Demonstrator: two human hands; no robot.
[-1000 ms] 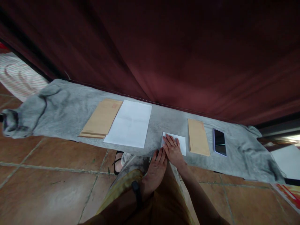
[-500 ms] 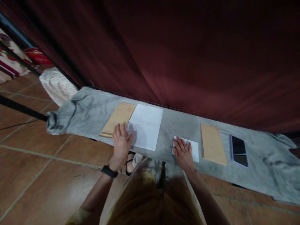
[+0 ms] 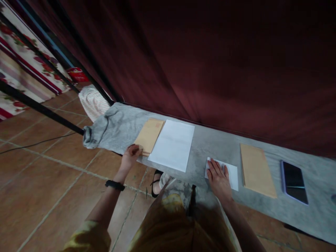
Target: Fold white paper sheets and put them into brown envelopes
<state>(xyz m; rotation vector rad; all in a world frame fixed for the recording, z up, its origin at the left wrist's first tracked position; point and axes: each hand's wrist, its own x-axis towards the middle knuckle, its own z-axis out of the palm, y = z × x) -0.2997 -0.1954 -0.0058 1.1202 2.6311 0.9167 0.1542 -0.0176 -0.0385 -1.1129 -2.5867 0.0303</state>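
My left hand [image 3: 131, 154] is at the near left corner of a stack of brown envelopes [image 3: 151, 132], its fingers curled and pinching the edge. How many envelopes it grips I cannot tell. To the right of the stack, a blank white sheet of paper [image 3: 174, 143] lies flat and unfolded. My right hand [image 3: 219, 177] rests with fingers stretched out on a smaller, folded white paper [image 3: 232, 175], covering its left part. Farther right lie more brown envelopes [image 3: 257, 169], apart from both hands.
A phone [image 3: 294, 182] with a purple edge lies at the right. Everything sits on a long narrow surface under a grey cloth [image 3: 210, 141]. A dark red curtain [image 3: 210, 70] hangs behind it. Black bars [image 3: 42, 106] stand at the left above the tiled floor [image 3: 60, 196].
My left hand has moved from over the white sheet's left edge to the envelope stack's near corner, and its fingers have closed. The view has turned left. My right hand stays on the folded paper.
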